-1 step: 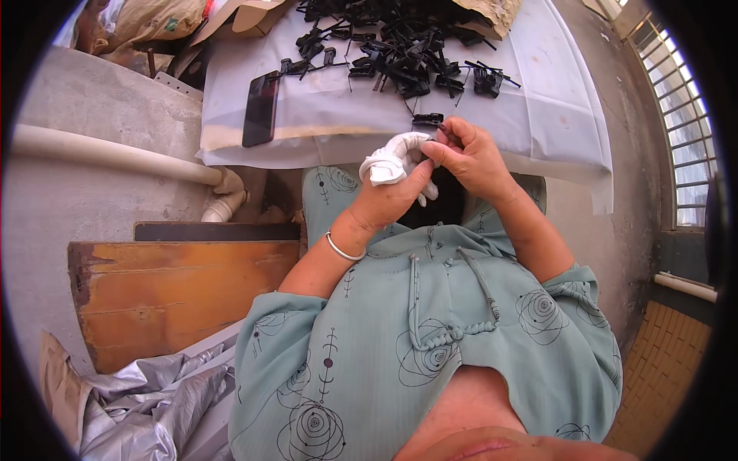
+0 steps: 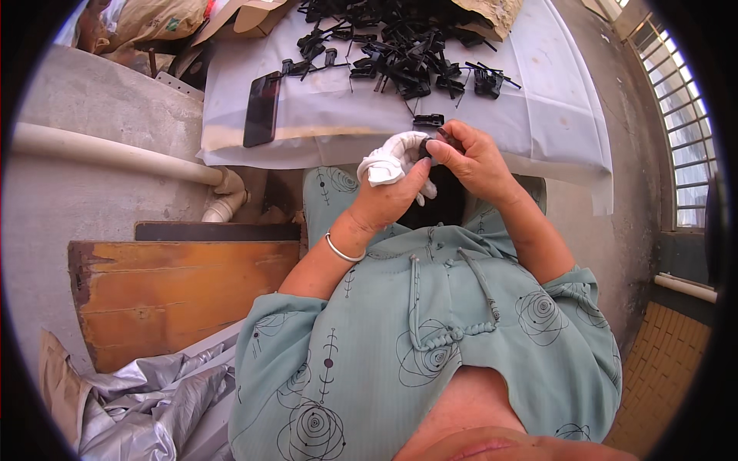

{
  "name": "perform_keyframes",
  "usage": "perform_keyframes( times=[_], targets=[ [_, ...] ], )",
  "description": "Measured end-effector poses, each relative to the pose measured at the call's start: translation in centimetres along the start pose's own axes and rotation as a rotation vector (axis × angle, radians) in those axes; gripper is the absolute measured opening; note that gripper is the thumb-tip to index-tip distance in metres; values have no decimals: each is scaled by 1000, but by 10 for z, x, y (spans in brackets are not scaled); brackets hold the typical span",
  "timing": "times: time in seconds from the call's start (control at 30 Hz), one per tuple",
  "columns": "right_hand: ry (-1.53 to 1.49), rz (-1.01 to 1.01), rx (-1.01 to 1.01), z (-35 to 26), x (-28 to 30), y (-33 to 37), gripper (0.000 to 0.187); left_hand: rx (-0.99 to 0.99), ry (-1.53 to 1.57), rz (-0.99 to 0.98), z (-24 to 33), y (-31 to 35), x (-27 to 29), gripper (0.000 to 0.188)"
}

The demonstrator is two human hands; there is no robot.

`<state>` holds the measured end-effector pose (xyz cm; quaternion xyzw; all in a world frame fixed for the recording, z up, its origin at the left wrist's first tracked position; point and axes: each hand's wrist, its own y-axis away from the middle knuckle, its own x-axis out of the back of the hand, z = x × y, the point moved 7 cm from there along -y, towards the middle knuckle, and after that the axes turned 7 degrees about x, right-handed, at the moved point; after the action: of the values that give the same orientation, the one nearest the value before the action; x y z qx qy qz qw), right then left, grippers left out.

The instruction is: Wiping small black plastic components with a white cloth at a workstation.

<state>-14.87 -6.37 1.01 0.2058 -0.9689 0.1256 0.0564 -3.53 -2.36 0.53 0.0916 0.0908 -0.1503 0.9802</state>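
Observation:
My left hand [image 2: 393, 197] has white cloth [image 2: 388, 163], like a glove, about its fingers, while the thumb is bare. Its thumb presses against a small black plastic part [image 2: 424, 147], and the fingers curl behind. My right hand [image 2: 473, 157] pinches the same part from the other side with thumb and fingertips; much of the part is covered by the fingers. Just beyond the hands, another black plastic part [image 2: 428, 120] lies alone near the table's front edge. Farther back is a heap of similar black parts [image 2: 407, 58] with thin rods sticking out.
White sheeting covers the table [image 2: 538, 92]. A dark phone [image 2: 262, 109] lies on its left side, and brown paper [image 2: 492, 15] at the back. Left of me are a pale pipe [image 2: 115, 154] and a worn wooden board [image 2: 188, 296]. A barred window [image 2: 684, 115] is at right.
The black part shows more between my fingers and thumbs now. My right fingertips have shifted very slightly; everything else stays in place.

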Motion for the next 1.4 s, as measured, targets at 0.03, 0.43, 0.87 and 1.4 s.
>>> perform_keyframes(
  times=[0.03,0.43,0.87,1.4],
  targets=[
    [97,-37,75,-8,-1,4,16,30,-6,77,0,3,4,29],
    [195,-16,22,12,-18,16,23,-387,-920,357,16,12,1,24],
    [261,-122,208,-10,-3,14,10,-69,-240,130,-4,3,15,40],
    [166,-278,55,-1,-20,11,27,76,-38,7,-23,1,8,25]
  ],
)
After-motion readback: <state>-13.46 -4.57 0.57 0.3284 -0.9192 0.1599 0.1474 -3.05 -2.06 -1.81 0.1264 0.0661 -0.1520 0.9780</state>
